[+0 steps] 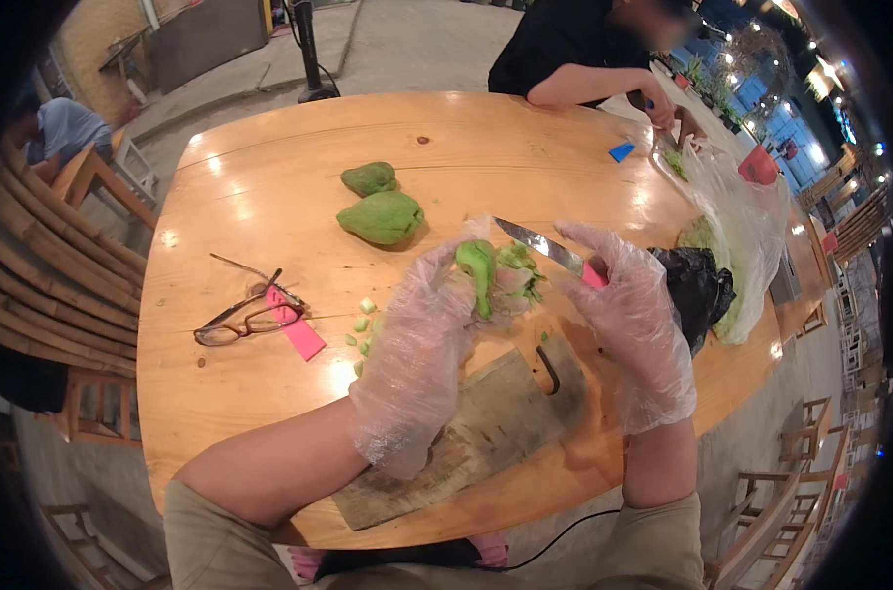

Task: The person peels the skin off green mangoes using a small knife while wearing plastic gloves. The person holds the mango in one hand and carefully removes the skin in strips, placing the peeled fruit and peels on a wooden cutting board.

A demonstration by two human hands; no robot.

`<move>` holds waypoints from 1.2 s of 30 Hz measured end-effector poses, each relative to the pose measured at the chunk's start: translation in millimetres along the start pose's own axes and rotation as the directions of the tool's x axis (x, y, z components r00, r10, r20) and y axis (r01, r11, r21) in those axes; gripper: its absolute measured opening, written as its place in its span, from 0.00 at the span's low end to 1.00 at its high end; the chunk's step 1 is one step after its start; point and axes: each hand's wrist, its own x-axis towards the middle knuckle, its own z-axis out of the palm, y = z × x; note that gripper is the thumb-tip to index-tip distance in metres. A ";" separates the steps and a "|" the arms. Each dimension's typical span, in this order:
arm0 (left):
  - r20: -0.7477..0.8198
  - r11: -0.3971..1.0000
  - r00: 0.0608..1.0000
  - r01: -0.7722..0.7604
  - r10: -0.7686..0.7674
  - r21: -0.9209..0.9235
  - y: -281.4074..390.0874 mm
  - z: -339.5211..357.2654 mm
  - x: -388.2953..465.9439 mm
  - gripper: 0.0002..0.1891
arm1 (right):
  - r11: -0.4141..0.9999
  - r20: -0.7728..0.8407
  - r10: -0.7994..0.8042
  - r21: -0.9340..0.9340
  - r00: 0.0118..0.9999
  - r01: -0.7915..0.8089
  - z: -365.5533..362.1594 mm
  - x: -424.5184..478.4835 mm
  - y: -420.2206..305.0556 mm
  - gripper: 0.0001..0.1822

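Note:
My left hand (pixel 424 346), in a clear plastic glove, holds a partly peeled green chayote (pixel 476 273) above the wooden table (pixel 269 162). In my gloved right hand (pixel 623 302) is a knife with a pink handle, its blade (pixel 539 243) pointing up and left towards the chayote. Green peelings (pixel 519 269) lie just right of the chayote. Two whole chayotes (pixel 381 218) rest farther back. Small pale green pieces (pixel 362 324) are scattered left of my left hand. Below my hands lies a worn wooden cutting board (pixel 483 428) with a dark hooked end.
Eyeglasses (pixel 247 324) lie over a pink strip (pixel 299 332) at the left. A black plastic bag (pixel 693 291) and a clear plastic bag (pixel 749 243) stand at the right. Near a blue piece (pixel 622 153), another person (pixel 579 66) works at the far edge.

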 end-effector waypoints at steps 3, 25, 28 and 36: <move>-0.004 1.000 1.000 -0.024 0.024 -0.013 -3.3 -2.8 1.4 0.24 | 0.997 -0.016 -0.070 -0.024 0.997 0.070 -1.3 -0.2 11.2 0.18; -0.088 0.993 0.989 -0.118 0.115 -0.030 3.0 -2.6 -4.2 0.27 | 0.980 0.453 0.199 -0.068 0.869 -0.189 -5.0 -3.8 1.6 0.15; -0.085 0.994 0.990 -0.113 0.112 -0.008 3.8 -0.5 -5.9 0.27 | 0.976 0.463 0.216 -0.091 0.860 -0.197 -4.5 -4.1 2.2 0.15; -0.077 0.994 0.991 -0.108 0.106 -0.025 0.2 -3.9 -5.2 0.30 | 0.952 0.371 0.258 -0.254 0.892 -0.170 5.8 -2.9 -1.0 0.16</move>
